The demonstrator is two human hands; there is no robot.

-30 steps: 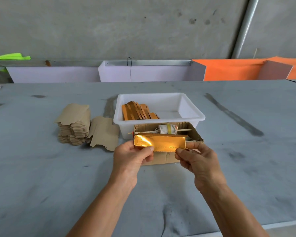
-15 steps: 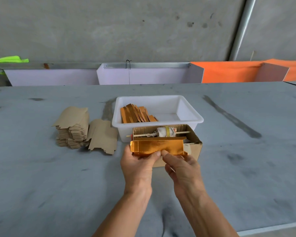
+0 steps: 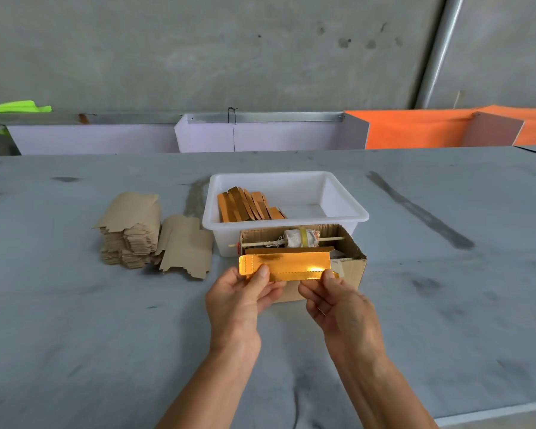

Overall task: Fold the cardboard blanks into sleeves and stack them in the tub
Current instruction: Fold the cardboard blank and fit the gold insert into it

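Observation:
A shiny gold cardboard blank (image 3: 288, 267), folded lengthwise, is held level above the table in front of me. My left hand (image 3: 240, 300) pinches its left end with the thumb on top. My right hand (image 3: 341, 301) pinches its right end between thumb and fingers. Behind it stands the white tub (image 3: 347, 212), with several folded gold sleeves (image 3: 248, 205) leaning at its left side. A stack of flat brown blanks (image 3: 130, 233) lies on the table to the left, and one loose brown blank (image 3: 184, 246) leans against it.
A small open cardboard box (image 3: 351, 267) sits between the tub and my hands, holding a stick wrapped in white cloth (image 3: 297, 238). The grey table (image 3: 75, 320) stretches wide on both sides. White and orange panels (image 3: 415, 128) line its far edge.
My right hand slid from the middle of the blank out to its right end. The blank now lies flatter and more spread out between both hands.

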